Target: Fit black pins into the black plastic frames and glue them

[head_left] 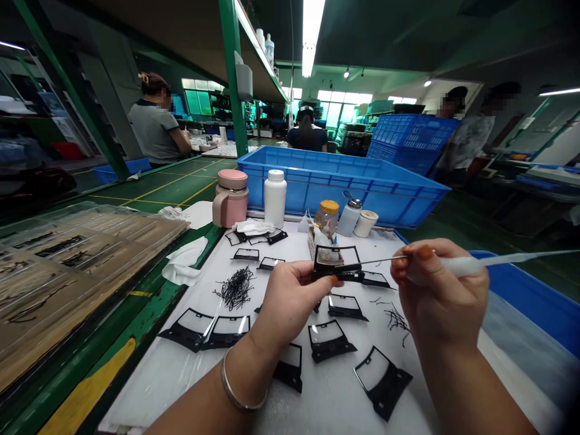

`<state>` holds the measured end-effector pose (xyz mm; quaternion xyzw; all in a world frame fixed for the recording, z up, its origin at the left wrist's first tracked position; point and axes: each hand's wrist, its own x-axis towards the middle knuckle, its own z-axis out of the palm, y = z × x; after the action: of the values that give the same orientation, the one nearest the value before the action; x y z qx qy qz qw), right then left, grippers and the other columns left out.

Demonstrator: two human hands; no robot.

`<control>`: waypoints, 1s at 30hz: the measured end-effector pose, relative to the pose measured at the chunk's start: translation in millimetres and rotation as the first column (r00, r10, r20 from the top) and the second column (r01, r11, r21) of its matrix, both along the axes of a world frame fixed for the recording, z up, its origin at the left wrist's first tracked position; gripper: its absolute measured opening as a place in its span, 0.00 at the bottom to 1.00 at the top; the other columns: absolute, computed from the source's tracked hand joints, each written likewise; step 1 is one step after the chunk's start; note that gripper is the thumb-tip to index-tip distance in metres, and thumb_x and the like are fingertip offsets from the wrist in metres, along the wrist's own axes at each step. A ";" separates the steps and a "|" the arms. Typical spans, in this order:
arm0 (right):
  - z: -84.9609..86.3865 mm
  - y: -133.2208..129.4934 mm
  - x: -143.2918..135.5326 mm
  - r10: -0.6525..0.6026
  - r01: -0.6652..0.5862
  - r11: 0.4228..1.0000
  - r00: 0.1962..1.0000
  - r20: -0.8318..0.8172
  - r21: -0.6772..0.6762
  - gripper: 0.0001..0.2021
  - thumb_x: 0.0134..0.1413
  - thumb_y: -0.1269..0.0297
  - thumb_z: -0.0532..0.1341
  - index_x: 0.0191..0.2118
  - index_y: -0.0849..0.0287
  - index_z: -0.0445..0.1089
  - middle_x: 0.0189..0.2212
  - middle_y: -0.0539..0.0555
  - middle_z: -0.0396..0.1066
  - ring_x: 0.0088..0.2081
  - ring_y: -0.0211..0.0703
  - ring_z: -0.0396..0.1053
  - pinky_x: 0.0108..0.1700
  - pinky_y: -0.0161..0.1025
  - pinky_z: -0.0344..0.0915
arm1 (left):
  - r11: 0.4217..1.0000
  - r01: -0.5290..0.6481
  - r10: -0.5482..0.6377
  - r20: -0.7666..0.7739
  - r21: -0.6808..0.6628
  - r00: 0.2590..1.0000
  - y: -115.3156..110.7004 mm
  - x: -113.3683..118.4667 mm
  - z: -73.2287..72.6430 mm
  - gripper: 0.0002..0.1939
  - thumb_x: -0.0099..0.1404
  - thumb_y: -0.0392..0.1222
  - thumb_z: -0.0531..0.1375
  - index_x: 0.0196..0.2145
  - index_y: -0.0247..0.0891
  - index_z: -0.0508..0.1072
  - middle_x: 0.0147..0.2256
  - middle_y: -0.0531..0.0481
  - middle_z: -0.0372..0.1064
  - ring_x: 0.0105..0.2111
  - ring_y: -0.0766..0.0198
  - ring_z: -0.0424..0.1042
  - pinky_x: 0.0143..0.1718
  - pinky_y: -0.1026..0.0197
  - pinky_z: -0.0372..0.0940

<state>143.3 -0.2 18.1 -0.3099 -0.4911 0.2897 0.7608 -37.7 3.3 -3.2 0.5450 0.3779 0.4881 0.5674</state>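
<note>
Dark ceiling (385,39), bright tube light (312,33), far windows (203,104) tinted green, green post (231,72) against a shelf (181,30), yellow-lined green bench (176,181), green floor (428,238)

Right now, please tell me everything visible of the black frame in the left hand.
The black frame looks like thin plastic: a narrow four-sided border around a see-through window, with a broader dark part along its lower side. I cannot tell whether the window is glazed. It is raised above the white tabletop, pinched at its lower left in the grip of the left hand. The tool in the right hand points its thin metal tip at the lower part; contact is unclear.
</note>
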 end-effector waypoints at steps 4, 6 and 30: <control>1.1 -1.8 0.3 -0.031 0.031 1.000 0.999 0.013 0.005 0.03 0.48 0.67 0.69 0.27 0.60 0.76 0.21 0.51 0.70 0.21 0.36 0.67 0.20 0.32 0.60 | 1.000 -0.006 0.006 0.004 -0.012 1.000 -1.3 -0.7 1.1 0.07 0.56 0.40 0.65 0.30 0.34 0.80 0.29 0.47 0.75 0.29 0.65 0.69 0.30 0.67 0.61; 1.6 -2.3 -0.5 -0.044 0.044 0.999 0.999 0.020 -0.001 0.04 0.48 0.67 0.69 0.27 0.60 0.76 0.20 0.51 0.70 0.21 0.37 0.67 0.20 0.32 0.60 | 1.000 -0.014 0.014 0.000 -0.016 1.000 -2.3 -1.4 2.6 0.06 0.56 0.39 0.65 0.30 0.34 0.80 0.29 0.47 0.75 0.30 0.66 0.70 0.30 0.67 0.62; -0.8 31.3 27.0 -0.223 0.217 0.974 0.963 -0.148 -0.057 0.07 0.43 0.66 0.70 0.26 0.60 0.72 0.22 0.49 0.68 0.22 0.35 0.65 0.19 0.30 0.56 | 0.980 -0.181 0.175 0.068 0.084 0.982 7.7 -17.9 8.8 0.10 0.58 0.42 0.64 0.34 0.33 0.80 0.33 0.45 0.77 0.33 0.64 0.71 0.34 0.66 0.65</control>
<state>170.2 31.1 17.3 -0.3547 -0.3874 0.2364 0.8174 -55.6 11.0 5.5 0.5189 0.3855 0.5696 0.5076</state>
